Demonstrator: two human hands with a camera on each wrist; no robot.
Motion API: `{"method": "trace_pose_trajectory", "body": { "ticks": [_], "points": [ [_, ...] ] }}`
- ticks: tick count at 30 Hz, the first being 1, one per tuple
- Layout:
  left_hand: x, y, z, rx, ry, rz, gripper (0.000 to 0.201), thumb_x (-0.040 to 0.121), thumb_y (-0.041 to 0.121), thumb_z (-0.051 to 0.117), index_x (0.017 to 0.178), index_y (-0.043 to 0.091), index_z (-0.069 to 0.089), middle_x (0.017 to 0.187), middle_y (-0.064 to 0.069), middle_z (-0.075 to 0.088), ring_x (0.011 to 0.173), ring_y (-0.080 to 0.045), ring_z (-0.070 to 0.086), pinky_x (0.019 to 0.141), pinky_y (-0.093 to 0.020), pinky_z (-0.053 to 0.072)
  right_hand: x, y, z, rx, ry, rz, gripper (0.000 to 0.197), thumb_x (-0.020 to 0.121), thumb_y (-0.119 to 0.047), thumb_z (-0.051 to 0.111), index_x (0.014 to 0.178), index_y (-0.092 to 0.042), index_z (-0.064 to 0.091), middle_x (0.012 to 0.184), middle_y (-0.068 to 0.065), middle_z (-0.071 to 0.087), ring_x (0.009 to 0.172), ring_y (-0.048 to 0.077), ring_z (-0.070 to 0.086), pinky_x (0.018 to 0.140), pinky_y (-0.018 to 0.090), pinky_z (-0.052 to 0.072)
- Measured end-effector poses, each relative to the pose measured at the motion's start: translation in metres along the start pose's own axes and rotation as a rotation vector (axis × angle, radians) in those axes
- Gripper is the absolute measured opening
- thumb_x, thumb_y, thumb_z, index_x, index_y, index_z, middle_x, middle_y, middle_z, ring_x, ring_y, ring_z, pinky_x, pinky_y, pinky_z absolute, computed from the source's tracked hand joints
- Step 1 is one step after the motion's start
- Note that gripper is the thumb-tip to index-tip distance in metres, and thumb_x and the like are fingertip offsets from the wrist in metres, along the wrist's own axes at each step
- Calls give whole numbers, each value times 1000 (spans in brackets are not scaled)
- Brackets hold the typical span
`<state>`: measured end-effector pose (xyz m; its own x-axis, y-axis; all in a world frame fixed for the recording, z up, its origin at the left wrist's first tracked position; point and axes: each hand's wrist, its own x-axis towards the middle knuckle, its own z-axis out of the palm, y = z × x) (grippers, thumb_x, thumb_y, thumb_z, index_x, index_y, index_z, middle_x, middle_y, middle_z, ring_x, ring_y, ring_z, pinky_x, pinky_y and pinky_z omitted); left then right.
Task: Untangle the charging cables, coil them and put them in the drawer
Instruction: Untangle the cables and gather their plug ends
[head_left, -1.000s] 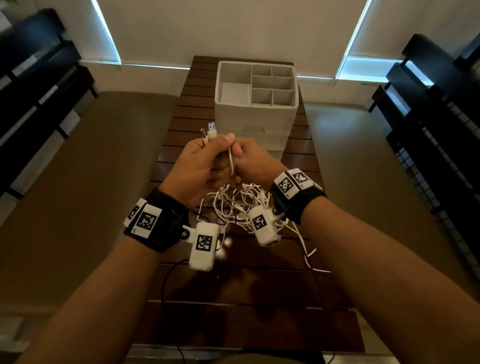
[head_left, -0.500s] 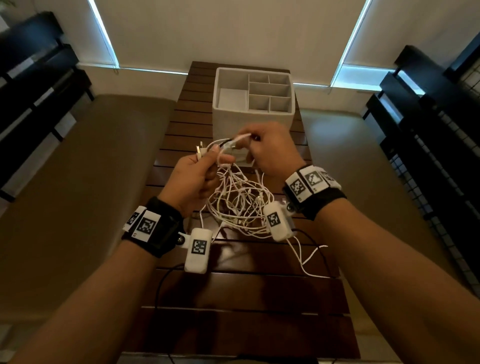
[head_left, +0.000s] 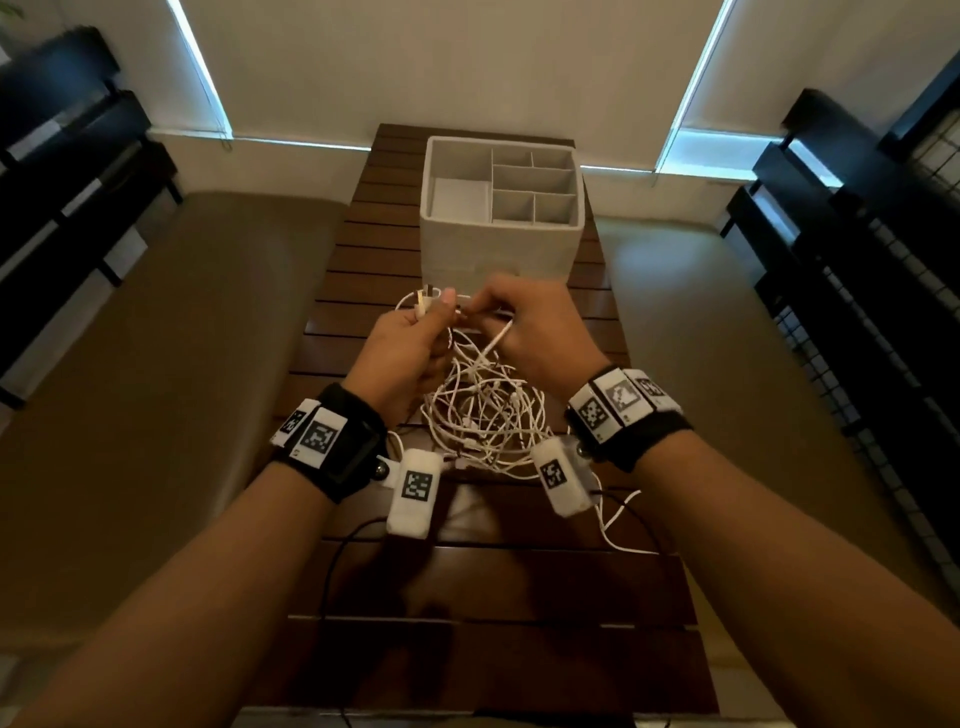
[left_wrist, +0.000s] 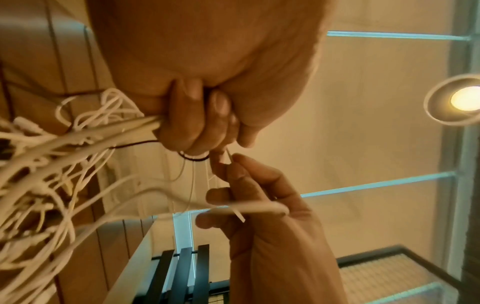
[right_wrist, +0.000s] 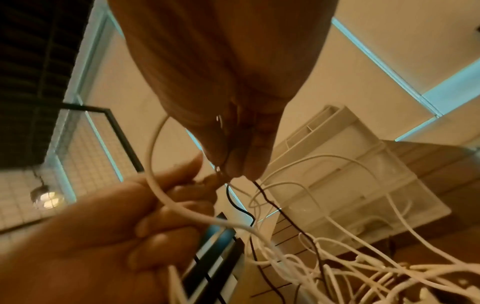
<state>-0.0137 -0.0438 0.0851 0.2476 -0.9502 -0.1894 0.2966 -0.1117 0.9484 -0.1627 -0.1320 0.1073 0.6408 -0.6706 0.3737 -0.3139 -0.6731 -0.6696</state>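
Note:
A tangle of white charging cables (head_left: 483, 415) hangs between my hands above the dark slatted table (head_left: 467, 597). My left hand (head_left: 431, 317) grips a bunch of strands (left_wrist: 103, 133) in curled fingers, with a plug end (head_left: 423, 304) sticking up by the thumb. My right hand (head_left: 483, 312) pinches one thin white strand (left_wrist: 228, 158) right next to the left thumb. In the right wrist view a white loop (right_wrist: 153, 164) runs from my right hand across the left hand (right_wrist: 130, 216). The white organiser box (head_left: 498, 249) with compartments stands just beyond the hands.
Thin black wires (right_wrist: 262, 197) from the wrist cameras mix with the white strands. One white cable end (head_left: 613, 530) trails on the table at the right. Tan benches (head_left: 156, 364) flank the table. Black shelving (head_left: 857, 260) stands at both sides.
My right hand drew a strand up and away from the left hand, then came back close to the left thumb. The tangle hangs looser and wider below.

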Motion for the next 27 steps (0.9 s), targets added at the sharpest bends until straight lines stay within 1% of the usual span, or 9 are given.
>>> {"method": "trace_pose_trajectory", "body": {
  "ticks": [4, 9, 15, 16, 18, 20, 21, 24, 27],
  "points": [
    [18, -12, -9, -209, 42, -76, 27, 109, 26, 53, 107, 4, 68, 54, 8, 26, 40, -5, 22, 37, -20, 16, -11, 9, -2, 11, -133, -61, 5, 91, -9, 76, 93, -13, 78, 94, -4, 78, 91, 2, 73, 83, 26, 59],
    [27, -3, -25, -460, 104, -124, 24, 111, 22, 47, 98, 10, 64, 49, 10, 26, 34, -3, 22, 30, -17, 16, -25, 32, -31, -218, -213, -23, 13, 88, -5, 76, 92, -16, 81, 89, -6, 78, 81, 7, 72, 76, 23, 57],
    [37, 5, -46, -546, 165, -111, 23, 111, 24, 45, 97, 14, 61, 46, 9, 26, 32, -5, 22, 29, -17, 17, -47, 66, -54, -516, -325, 118, 24, 84, 0, 71, 90, -22, 76, 80, -3, 74, 78, 18, 70, 72, 40, 59],
    [37, 2, -44, -518, 164, -114, 23, 111, 23, 46, 99, 13, 62, 46, 9, 26, 32, -5, 22, 29, -17, 17, -49, 69, -55, -573, -364, 159, 26, 86, 0, 69, 95, -23, 76, 84, 0, 75, 82, 22, 71, 75, 41, 59],
    [38, -8, -36, -448, 149, -111, 22, 111, 23, 48, 102, 11, 64, 48, 9, 25, 34, -4, 21, 29, -17, 18, -47, 66, -56, -665, -478, 251, 44, 90, 5, 62, 121, -24, 74, 111, 7, 76, 105, 29, 71, 89, 43, 58],
    [39, -19, -27, -378, 140, -109, 22, 110, 22, 50, 106, 9, 67, 52, 9, 25, 36, -3, 21, 30, -17, 20, -39, 55, -58, -676, -584, 306, 63, 92, 9, 58, 146, -24, 58, 140, 9, 64, 128, 29, 61, 107, 41, 51],
    [39, -23, -24, -347, 137, -109, 22, 110, 22, 51, 108, 9, 68, 52, 9, 26, 37, -3, 22, 30, -18, 20, -34, 44, -59, -626, -571, 297, 66, 93, 9, 57, 150, -23, 53, 146, 8, 59, 133, 27, 56, 110, 38, 46],
    [36, -29, -10, -246, 107, -103, 25, 109, 23, 51, 110, 8, 71, 51, 10, 27, 38, -3, 23, 33, -18, 20, -18, 19, -45, -398, -321, 180, 50, 99, -4, 57, 146, -23, 57, 138, 2, 63, 122, 19, 59, 104, 32, 48],
    [30, -29, 5, -229, 58, -97, 28, 108, 21, 53, 118, 2, 69, 51, 9, 28, 39, -4, 24, 33, -18, 21, -10, 10, -13, -228, -315, 154, 32, 103, -30, 62, 132, -18, 65, 108, -2, 72, 92, 12, 66, 80, 29, 49]
  ]
}}
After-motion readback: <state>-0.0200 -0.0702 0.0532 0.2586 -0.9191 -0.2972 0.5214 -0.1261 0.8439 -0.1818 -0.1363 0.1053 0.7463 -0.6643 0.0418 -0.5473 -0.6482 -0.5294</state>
